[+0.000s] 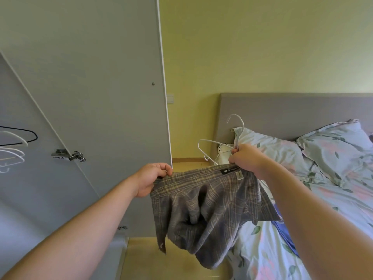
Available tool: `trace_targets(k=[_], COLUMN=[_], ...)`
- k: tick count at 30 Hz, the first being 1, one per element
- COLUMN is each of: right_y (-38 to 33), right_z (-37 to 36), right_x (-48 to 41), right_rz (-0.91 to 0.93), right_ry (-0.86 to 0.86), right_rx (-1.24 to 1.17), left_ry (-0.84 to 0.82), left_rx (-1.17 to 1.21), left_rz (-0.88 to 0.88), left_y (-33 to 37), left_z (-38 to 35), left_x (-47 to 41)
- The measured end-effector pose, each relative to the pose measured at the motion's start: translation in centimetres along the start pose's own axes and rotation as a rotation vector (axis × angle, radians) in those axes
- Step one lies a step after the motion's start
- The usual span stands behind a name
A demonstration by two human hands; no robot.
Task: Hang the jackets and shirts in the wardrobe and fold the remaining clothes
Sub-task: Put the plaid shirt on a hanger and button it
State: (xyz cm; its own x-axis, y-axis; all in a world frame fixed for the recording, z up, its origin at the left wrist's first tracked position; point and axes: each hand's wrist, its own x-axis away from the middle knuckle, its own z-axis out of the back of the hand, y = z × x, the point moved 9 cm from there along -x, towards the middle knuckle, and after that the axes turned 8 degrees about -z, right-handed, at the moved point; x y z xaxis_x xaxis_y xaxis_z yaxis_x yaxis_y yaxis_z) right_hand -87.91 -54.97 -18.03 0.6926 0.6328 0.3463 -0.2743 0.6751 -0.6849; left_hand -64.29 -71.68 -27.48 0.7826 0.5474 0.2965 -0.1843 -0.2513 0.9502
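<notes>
A grey plaid shirt [203,209] hangs in front of me, held up by its collar between both hands. My left hand [151,178] pinches the left end of the collar. My right hand [245,158] grips the right end of the collar near the black label together with a white wire hanger [214,146], whose hook sticks up above my fist. The shirt's body droops down over the floor beside the bed. The open wardrobe door [90,77] stands at the left.
Several empty hangers [14,144] hang inside the wardrobe at the far left. A bed [333,199] with floral bedding and two pillows fills the right side, with a grey headboard [282,110] behind. A blue garment [286,235] lies on the bed. A white bag [224,152] stands behind the hanger.
</notes>
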Motion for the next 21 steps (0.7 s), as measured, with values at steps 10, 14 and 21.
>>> trace_targets(k=[10, 14, 21], right_y=[-0.4, 0.1, -0.4], right_z=[-2.0, -3.2, -2.7], right_x=[1.5, 2.5, 2.5], right_rz=[0.105, 0.122, 0.155], right_ry=[-0.255, -0.371, -0.271], right_rx=[0.054, 0.318, 0.350], left_ry=[0.124, 0.122, -0.151], left_rx=[-0.183, -0.365, -0.659], left_rz=[0.004, -0.178, -0.223], left_y=[1.4, 4.3, 5.6], left_z=[0.2, 0.4, -1.7], left_x=[0.2, -0.1, 1.1])
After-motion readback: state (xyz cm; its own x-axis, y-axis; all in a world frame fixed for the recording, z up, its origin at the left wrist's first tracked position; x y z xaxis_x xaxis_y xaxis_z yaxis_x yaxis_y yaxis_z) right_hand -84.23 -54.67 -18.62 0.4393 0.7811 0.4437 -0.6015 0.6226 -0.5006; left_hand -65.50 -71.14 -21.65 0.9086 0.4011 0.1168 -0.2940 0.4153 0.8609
